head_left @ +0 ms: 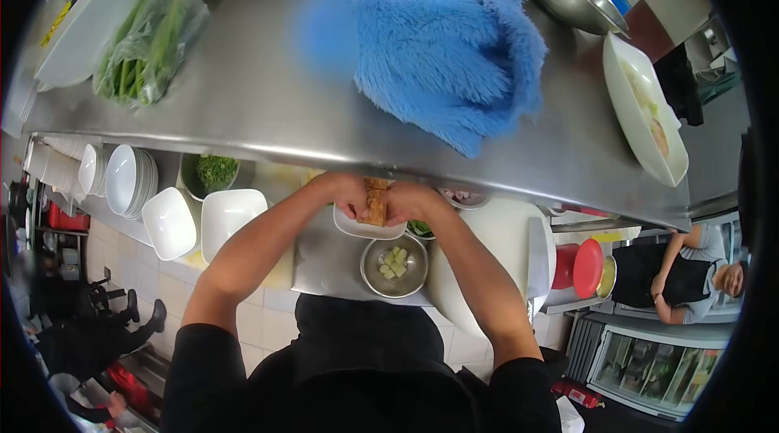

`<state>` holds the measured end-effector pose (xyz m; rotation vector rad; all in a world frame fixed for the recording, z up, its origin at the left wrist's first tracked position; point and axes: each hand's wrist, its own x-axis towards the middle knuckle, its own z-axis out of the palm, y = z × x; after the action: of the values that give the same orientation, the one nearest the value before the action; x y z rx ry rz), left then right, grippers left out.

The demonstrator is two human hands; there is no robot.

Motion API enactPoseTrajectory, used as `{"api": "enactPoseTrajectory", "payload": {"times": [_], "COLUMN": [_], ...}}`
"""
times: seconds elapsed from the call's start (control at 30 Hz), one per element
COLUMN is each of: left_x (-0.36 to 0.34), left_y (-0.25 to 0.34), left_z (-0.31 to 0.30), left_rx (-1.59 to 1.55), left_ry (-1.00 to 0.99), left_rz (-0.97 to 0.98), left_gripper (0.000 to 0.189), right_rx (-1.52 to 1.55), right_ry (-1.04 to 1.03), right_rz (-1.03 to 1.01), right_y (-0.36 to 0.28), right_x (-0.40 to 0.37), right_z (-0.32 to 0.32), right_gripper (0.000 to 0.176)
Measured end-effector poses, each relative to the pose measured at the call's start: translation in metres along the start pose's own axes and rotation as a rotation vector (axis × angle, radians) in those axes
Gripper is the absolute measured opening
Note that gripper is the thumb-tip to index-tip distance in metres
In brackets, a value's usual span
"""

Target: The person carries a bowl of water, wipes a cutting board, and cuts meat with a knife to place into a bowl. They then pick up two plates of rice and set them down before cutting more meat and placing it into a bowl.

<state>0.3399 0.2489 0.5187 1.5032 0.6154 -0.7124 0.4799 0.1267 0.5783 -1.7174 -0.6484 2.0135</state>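
Golden-brown blocks (376, 206), like fried tofu, sit between my two hands just below the upper shelf's edge. My left hand (347, 194) is closed against their left side, and my right hand (409, 202) closes on them from the right. Under the hands is a white dish (369, 229), partly covered by them. Nearer to me stands a steel bowl (372, 279) with pale green chunks (395, 262) in it. A white round cutting board (471, 303) lies beneath my right forearm, with a cleaver (538, 258) along its right side.
A fluffy blue cloth (446, 43) lies on the steel shelf (251, 51) above. Bagged green stalks (146, 43) and a white oblong dish (645, 108) also rest there. Square white bowls (231, 218) and chopped greens (216, 171) stand left. A person (682, 271) stands far right.
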Motion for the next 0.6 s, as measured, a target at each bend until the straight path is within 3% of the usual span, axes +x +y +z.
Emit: {"api": "enactPoseTrajectory", "payload": {"times": [0.07, 0.13, 0.23, 0.27, 0.37, 0.47, 0.53, 0.57, 0.6], "left_x": [-0.002, -0.016, -0.046, -0.052, -0.058, -0.065, -0.065, -0.062, -0.059], "left_y": [-0.005, 0.002, 0.015, 0.017, 0.019, 0.012, 0.002, -0.002, -0.005], "left_z": [0.003, 0.009, 0.021, 0.026, 0.033, 0.047, 0.060, 0.067, 0.073], "left_rx": [-0.030, -0.072, -0.132, -0.165, -0.271, -0.047, 0.219, 0.231, 0.195], "left_ry": [-0.067, -0.010, 0.180, 0.237, 0.340, 0.518, 0.849, 0.852, 0.986], "left_rz": [0.118, 0.159, 0.161, 0.150, 0.081, 0.020, 0.406, 0.404, 0.388], "left_gripper": [0.038, 0.039, 0.040, 0.041, 0.049, 0.041, 0.046, 0.046, 0.042], "right_rx": [0.017, -0.411, -1.415, -0.774, -0.163, -0.164, -0.651, -0.642, -0.440], "right_ry": [-0.031, 0.025, 0.003, 0.042, 0.129, 0.397, 0.953, 0.956, 0.897], "right_rz": [0.019, -0.139, -0.332, -0.180, -0.103, -0.106, -0.812, -0.821, -0.694], "right_y": [0.011, 0.022, 0.050, 0.041, 0.039, 0.027, 0.063, 0.071, 0.077], "right_x": [0.005, 0.010, 0.043, 0.024, 0.000, -0.051, -0.033, -0.035, -0.037], "right_z": [-0.002, -0.009, -0.030, -0.020, -0.010, 0.003, -0.005, -0.002, 0.004], "right_gripper": [0.046, 0.050, 0.061, 0.061, 0.053, 0.042, 0.033, 0.033, 0.031]}}
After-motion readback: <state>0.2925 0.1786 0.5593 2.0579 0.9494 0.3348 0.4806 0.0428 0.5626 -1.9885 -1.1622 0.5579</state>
